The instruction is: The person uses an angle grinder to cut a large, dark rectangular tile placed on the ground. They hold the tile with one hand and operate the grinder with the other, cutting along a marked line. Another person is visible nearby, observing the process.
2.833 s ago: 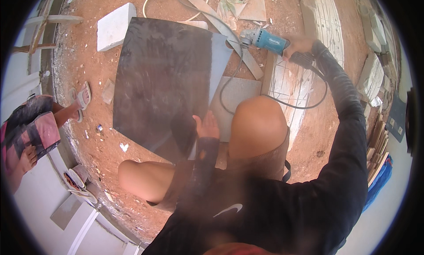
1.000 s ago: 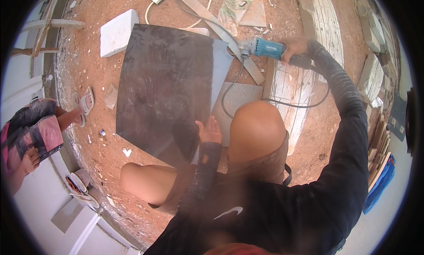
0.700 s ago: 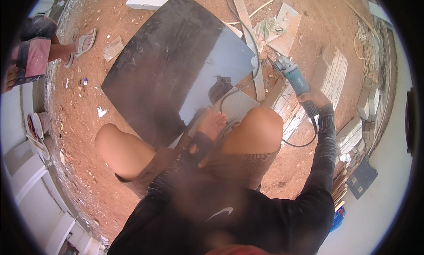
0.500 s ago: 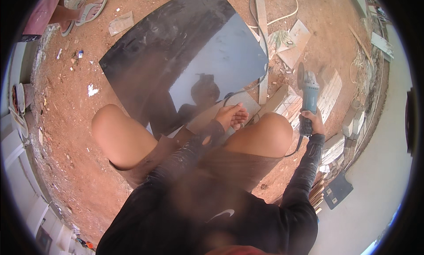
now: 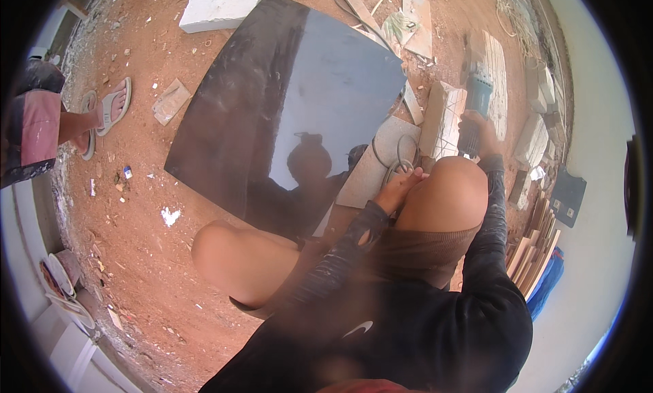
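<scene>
In my right hand (image 5: 481, 129) is a teal and black angle grinder (image 5: 479, 95), gripped around its dark rear body. Its head points away from me, and the disc end is blurred. Beside my right knee, my left hand (image 5: 403, 189) is closed on a looped grey cord (image 5: 404, 150); part of the fingers is hidden. A glossy black slab (image 5: 272, 114) lies in front of me, dusty on its left part and reflecting light on its right. Under the cord loops is a grey flat tile piece (image 5: 360, 182).
A white block (image 5: 221, 8) lies beyond the slab. Pale striped blocks (image 5: 445, 117) and wood strips (image 5: 535, 247) line the right side, by a wall (image 5: 592, 189). Another person's sandalled foot (image 5: 114, 107) is at the left. Debris dots the reddish dirt floor (image 5: 136, 243).
My view and body have turned, so the slab sits differently in view. The grinder has come lower and closer to the striped blocks. My left hand has moved right, beside the knee.
</scene>
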### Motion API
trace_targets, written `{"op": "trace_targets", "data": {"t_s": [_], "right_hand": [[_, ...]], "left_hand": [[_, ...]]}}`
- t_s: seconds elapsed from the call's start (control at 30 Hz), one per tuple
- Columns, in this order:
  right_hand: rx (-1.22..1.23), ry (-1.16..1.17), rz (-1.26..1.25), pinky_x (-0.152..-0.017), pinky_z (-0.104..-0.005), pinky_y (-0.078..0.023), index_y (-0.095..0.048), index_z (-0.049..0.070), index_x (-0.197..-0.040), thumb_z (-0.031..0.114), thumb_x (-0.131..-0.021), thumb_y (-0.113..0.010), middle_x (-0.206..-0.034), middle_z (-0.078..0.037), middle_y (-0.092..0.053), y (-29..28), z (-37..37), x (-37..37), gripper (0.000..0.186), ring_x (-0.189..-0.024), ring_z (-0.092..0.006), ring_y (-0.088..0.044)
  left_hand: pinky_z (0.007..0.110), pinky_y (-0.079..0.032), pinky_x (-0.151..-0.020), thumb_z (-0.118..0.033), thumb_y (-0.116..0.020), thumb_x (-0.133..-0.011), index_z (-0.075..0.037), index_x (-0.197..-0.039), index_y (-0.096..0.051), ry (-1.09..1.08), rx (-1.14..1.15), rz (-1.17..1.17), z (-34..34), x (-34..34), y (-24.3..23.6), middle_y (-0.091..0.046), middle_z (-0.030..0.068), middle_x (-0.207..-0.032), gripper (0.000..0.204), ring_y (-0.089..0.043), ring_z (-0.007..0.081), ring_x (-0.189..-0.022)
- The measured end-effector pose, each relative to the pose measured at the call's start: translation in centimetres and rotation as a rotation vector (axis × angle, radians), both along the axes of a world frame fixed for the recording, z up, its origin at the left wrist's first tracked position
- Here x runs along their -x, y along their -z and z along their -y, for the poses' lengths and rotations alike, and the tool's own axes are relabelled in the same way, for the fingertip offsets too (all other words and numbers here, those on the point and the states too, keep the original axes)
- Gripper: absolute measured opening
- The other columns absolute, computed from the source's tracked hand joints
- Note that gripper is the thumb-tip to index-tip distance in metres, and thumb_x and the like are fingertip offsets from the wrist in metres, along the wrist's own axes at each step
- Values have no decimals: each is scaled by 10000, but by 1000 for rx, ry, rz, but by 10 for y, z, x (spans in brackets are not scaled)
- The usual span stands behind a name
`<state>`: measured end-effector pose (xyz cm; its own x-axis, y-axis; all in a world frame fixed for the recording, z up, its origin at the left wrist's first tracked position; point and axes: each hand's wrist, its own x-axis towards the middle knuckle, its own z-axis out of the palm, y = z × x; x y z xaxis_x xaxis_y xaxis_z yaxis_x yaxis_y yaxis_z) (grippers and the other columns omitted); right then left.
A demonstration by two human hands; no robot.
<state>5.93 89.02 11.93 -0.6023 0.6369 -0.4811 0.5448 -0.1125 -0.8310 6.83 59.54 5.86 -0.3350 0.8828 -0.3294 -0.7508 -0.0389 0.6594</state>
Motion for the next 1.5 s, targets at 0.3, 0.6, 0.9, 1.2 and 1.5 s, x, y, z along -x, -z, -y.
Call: {"op": "trace_targets", "data": {"t_s": [0.3,0.6,0.9,1.2,1.5], "right_hand": [[101,53,-51,-575,-316,-545,-620,-3,-975,239,-819,-757,-793,-92,-647,15,9,21,319,-643,-185,-649],[192,114,-87,-523,-307,-544,-632,-16,-972,219,-839,-740,-747,-91,-654,17,-19,49,290,-561,-172,-640],[357,92,-14,-595,-312,-562,-639,-14,-984,214,-833,-751,-819,-88,-660,-43,-32,47,296,-645,-176,-659],[438,138,10,-611,-333,-569,-632,-1,-1006,213,-822,-758,-828,-92,-659,-101,4,37,309,-672,-191,-671],[399,75,64,-645,-336,-580,-629,0,-1029,257,-833,-738,-864,-95,-661,-185,39,25,341,-726,-194,-678]], "left_hand": [[372,-260,-1194,-595,-416,-1042,52,-1510,-396,-214,-319,-127,40,2,-45,-480,166,-1514,798,-393,253,-1440],[344,-370,-1124,-393,-624,-1014,39,-1453,-492,-224,-160,-76,43,7,-51,-573,153,-1424,630,-514,213,-1326],[332,-487,-975,-320,-597,-1037,12,-1345,-609,-200,434,-31,70,-18,-155,-722,147,-1155,453,-674,193,-1072],[342,-508,-973,-314,-590,-1042,37,-1289,-628,-259,725,118,154,-73,-278,-729,164,-1102,431,-680,217,-1071],[317,-514,-960,-269,-600,-1040,49,-1231,-653,-117,721,4,190,-48,-328,-728,156,-1089,375,-685,200,-1046]]}}
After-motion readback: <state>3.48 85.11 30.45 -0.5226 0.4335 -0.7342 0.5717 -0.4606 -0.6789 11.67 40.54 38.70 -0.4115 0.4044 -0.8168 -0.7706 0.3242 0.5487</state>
